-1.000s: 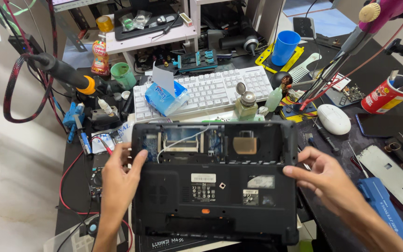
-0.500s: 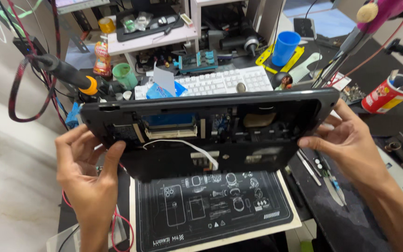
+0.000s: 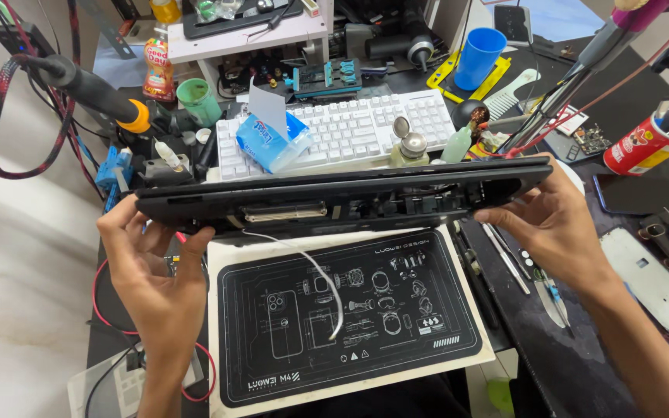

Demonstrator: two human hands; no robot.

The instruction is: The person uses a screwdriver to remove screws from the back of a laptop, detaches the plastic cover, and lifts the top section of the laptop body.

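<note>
Head view, left hand (image 3: 156,271) and right hand (image 3: 559,224) each closed on black laptop (image 3: 334,197) ends, blue tissue packet (image 3: 272,139) behind

A single head-worn camera looks steeply down, close over the cluttered workbench (image 3: 644,193), facing its far edge.

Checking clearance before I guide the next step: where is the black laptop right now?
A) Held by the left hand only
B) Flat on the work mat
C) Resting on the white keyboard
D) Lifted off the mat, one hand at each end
D: the laptop is raised edge-on above the work mat, with the left hand and right hand gripping its ends.
</note>
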